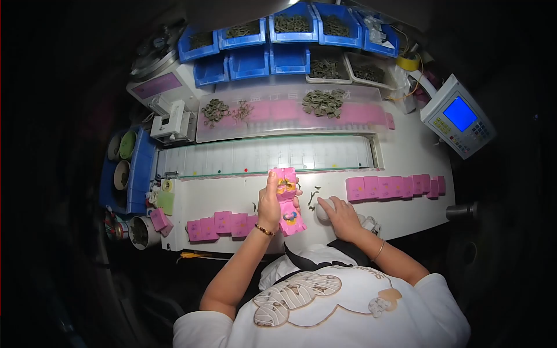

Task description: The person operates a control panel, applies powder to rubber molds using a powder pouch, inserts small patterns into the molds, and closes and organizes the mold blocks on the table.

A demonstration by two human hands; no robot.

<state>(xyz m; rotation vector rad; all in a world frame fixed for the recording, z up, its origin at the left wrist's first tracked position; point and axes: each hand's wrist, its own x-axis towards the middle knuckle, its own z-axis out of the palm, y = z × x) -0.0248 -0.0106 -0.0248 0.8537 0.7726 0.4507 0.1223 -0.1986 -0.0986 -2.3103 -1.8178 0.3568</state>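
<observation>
Lying open, a two-part pink block (292, 223) is clasped by the left hand (268, 202), whose thumb lies along the left edge of the upper half and whose fingertips emerge at the right edge, the lower half extending below toward the wearer. Beside it, the right hand (343, 220) curls over a white rounded object (322, 211), its firmness of hold indeterminable; a left row of blocks (223, 224) and a right row of blocks (393, 188) flank both on the pale worktop (217, 196).
</observation>
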